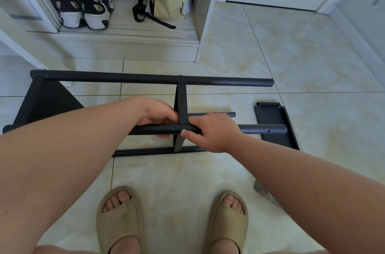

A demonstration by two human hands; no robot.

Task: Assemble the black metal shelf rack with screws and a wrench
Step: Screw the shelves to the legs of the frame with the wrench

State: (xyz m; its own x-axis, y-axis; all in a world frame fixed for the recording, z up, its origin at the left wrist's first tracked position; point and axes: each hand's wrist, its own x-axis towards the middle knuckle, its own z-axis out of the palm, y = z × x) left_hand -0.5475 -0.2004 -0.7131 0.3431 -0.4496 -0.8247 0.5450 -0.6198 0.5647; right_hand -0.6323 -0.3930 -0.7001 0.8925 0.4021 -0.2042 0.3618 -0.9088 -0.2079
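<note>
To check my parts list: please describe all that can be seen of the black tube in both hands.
The black tube is round, matte, apparently metal, and lies level across the view. A small hole shows near its right end, which passes over a flat black panel on the floor. The left hand and right hand grip it where a thin plate crosses.
</note>
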